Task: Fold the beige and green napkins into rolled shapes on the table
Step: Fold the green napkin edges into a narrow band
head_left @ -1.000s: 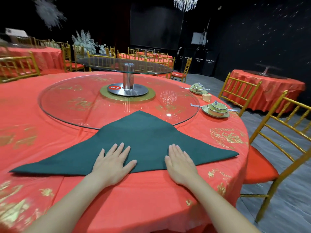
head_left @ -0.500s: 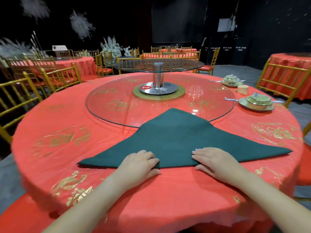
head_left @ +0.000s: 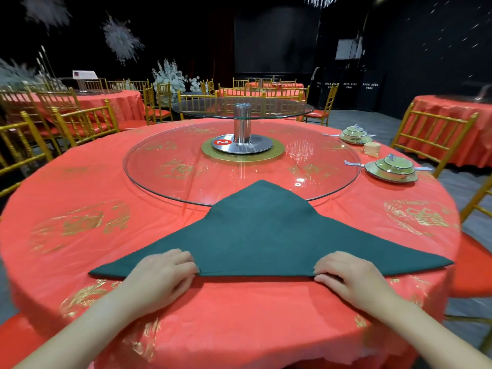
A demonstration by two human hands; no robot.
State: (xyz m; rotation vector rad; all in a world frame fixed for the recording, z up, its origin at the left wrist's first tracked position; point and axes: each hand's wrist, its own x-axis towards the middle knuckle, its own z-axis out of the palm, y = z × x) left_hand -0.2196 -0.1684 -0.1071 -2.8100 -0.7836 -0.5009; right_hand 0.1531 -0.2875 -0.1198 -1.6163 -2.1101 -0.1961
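Note:
A dark green napkin (head_left: 269, 235) lies folded into a flat triangle on the red tablecloth (head_left: 80, 209), its tip resting on the rim of the glass turntable. My left hand (head_left: 162, 275) pinches the napkin's near long edge left of centre, fingers curled over the cloth. My right hand (head_left: 346, 275) grips the same edge right of centre. A rolled beige napkin (head_left: 372, 149) stands at the far right between two place settings.
A glass turntable (head_left: 170, 177) with a steel post and a smaller upper glass disc fills the table's middle. Two green lidded bowl settings (head_left: 392, 169) sit at the right. Gold chairs (head_left: 431, 139) ring the table; other red tables stand behind.
Both hands went from lying flat on the napkin to curling and gripping its near edge, then spread further apart along it. The camera view shifted to the left.

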